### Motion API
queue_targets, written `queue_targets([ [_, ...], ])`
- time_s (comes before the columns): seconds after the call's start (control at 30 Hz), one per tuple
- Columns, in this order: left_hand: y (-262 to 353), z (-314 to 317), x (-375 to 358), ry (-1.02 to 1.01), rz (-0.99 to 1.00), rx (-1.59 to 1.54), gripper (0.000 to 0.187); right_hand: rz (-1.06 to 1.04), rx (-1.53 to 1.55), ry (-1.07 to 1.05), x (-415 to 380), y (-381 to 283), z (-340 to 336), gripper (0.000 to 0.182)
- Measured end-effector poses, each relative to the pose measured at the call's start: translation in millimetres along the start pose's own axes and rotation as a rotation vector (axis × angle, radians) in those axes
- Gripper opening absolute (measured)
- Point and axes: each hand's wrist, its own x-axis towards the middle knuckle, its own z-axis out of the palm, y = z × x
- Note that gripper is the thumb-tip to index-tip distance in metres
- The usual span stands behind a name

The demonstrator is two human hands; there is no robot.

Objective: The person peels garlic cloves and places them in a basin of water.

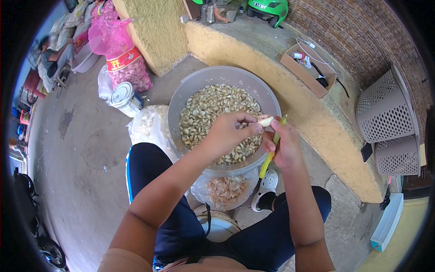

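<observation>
Above the right side of a large grey tub [272,99], my two hands come together. A pale garlic clove [265,122] is pinched between the thumb and fingers of my left hand [232,130], with a bit of pinkish skin beside it. My right hand [287,144] is closed round a slim yellow knife [267,164], its thumb touching the clove's near end. The blade is hard to make out. Many loose garlic cloves [217,106] fill the tub below.
A clear bag of garlic skins [226,190] lies before the tub. On the left are a white plastic bag [152,124], a metal can [127,99] and a pink net sack [129,75]. A ledge [308,122] curves along the right, bearing a cardboard box [303,72]. A person [54,56] sits far left.
</observation>
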Motion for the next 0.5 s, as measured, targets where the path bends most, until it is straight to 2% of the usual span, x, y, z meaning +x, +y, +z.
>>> queue_targets([
  [0.3, 4.5, -5.1, -1.1, -0.027, 0.052, -0.012, 0.01, 0.153, 0.257, -0.032, 4.6, 7.4, -7.2, 0.023],
  [0.33, 1.2, -5.5, 0.3, -0.004, 0.135, 0.036, 0.009, 0.174, 0.275, -0.036, 4.9, 7.3, -6.5, 0.024],
  [0.4, -7.5, -5.7, 3.4, 0.042, 0.299, 0.135, 0.009, 0.129, 0.15, 0.048, 2.5, 3.0, 1.6, 0.024],
  [0.5, -2.8, -6.4, 0.7, 0.058, 0.308, 0.247, 0.008, 0.024, -0.165, 0.148, 0.8, 5.8, 8.4, 0.024],
])
